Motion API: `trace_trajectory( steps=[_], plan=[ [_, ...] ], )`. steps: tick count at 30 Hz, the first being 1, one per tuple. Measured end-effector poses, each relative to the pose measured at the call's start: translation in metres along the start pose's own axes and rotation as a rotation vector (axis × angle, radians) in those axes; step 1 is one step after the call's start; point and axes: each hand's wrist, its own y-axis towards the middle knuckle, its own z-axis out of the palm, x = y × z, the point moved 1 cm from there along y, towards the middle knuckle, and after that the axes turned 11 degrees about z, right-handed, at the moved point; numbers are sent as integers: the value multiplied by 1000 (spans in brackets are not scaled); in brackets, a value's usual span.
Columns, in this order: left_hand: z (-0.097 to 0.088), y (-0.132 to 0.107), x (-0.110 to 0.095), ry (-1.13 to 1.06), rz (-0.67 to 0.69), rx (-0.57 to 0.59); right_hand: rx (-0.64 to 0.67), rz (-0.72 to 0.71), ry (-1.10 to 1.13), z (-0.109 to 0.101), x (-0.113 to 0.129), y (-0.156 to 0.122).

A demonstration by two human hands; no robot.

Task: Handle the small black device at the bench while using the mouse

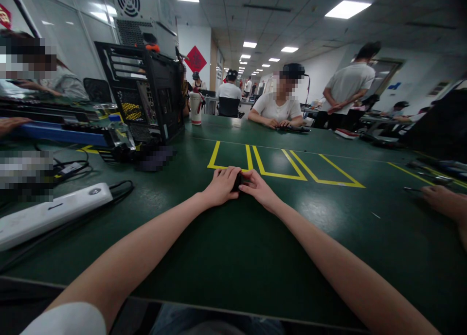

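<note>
A small black object is between my two hands, low over the green tabletop; most of it is covered and its kind cannot be made out. Around its left side curl the fingers and thumb of my left hand. My right hand pinches its right side with thumb and fingertips. Just beyond my hands, yellow tape outlines mark the green table.
To the left stand a black computer case, a plastic bottle and a white power strip with black cables. A paper cup is farther back. At right, another person's hand reaches in; a person sits opposite.
</note>
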Motion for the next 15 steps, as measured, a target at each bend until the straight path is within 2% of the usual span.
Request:
trace_trajectory(
  steps=[3,9,12,15],
  plan=[
    [0,0,0,-17,-9,4,-38,-11,-33,1,1,-3],
    [-2,0,-2,-9,4,18,-117,83,-21,1,-3,1],
    [-3,-1,-2,-7,13,18,-97,118,-14,0,-4,3],
    [-3,-1,-2,-7,18,19,-29,75,9,0,-3,2]
  ],
)
